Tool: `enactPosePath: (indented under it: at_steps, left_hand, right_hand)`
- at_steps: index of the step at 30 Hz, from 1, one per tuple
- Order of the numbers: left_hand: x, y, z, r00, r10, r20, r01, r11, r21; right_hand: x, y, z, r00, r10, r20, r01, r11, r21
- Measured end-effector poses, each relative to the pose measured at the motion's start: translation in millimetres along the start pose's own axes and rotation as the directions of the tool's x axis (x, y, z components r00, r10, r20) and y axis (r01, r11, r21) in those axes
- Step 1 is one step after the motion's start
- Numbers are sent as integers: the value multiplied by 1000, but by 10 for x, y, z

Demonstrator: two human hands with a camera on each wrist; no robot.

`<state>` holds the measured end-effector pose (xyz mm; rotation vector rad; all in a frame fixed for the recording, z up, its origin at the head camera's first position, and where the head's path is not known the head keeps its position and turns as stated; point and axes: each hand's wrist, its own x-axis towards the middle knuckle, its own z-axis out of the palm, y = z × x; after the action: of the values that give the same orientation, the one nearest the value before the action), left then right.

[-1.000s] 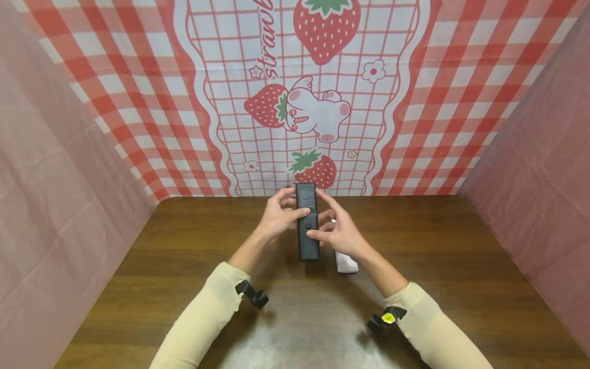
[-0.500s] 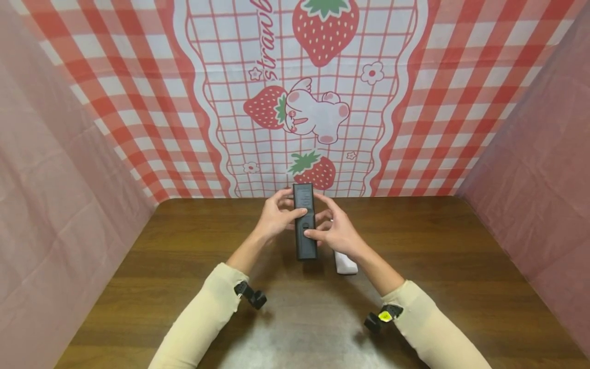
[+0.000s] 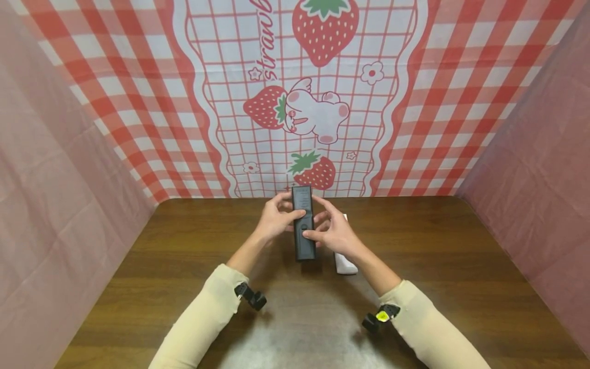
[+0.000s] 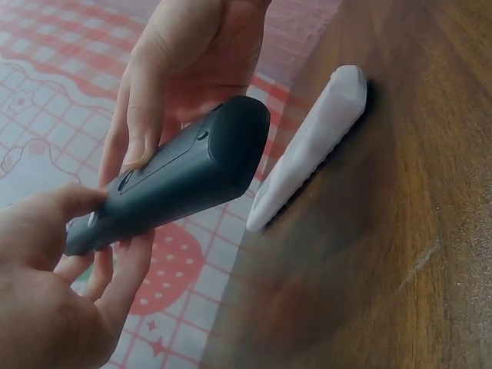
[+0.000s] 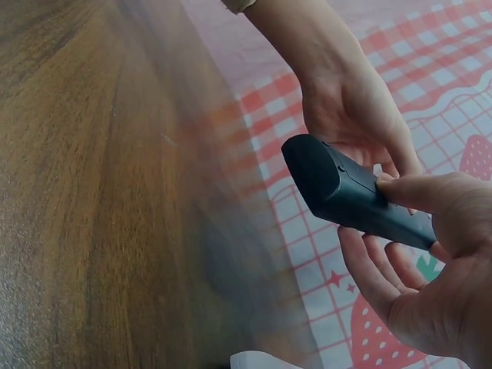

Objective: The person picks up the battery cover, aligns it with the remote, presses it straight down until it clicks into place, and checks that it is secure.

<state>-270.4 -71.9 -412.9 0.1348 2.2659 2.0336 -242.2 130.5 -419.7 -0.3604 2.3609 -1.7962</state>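
A black remote control (image 3: 304, 249) is held above the table with its back, bearing a label and a battery cover, toward the head camera. My left hand (image 3: 275, 219) grips its left side, thumb across the back and fingers behind. From the right, my right hand (image 3: 340, 234) holds it too, its thumb tip just below the small notch of the cover. The cover appears in place in the left wrist view, where the dark remote's end (image 4: 238, 146) faces the camera. Beside it on the table lies a white remote-like object (image 4: 315, 138), dark bumps along its underside, partly hidden by my right hand in the head view.
The brown wooden table (image 3: 295, 312) spreads around both forearms. Behind it hangs a red checked cloth (image 3: 322, 107) with strawberry prints, close to the remote's far end. Pink cloth (image 3: 534, 195) walls stand at both sides.
Both hands and the black remote have shifted slightly left. The remote's top end has dropped a little, and more of the white object shows behind my right hand.
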Motion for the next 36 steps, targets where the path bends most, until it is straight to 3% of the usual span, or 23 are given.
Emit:
enactPosePath:
  at_steps: [9, 20, 36]
  left_hand:
    - [2, -55, -7, 1000, -24, -2, 24, 999, -23]
    - [9, -122, -19, 1000, -23, -20, 23, 999, 27]
    - [19, -207, 18, 997, -27, -72, 28, 999, 16]
  right_hand:
    - [16, 21, 40, 1000, 22, -4, -22, 1000, -3]
    - [43, 83, 70, 999, 42, 1, -42, 999, -10]
    - [63, 131, 104, 996, 89, -12, -90, 995, -52]
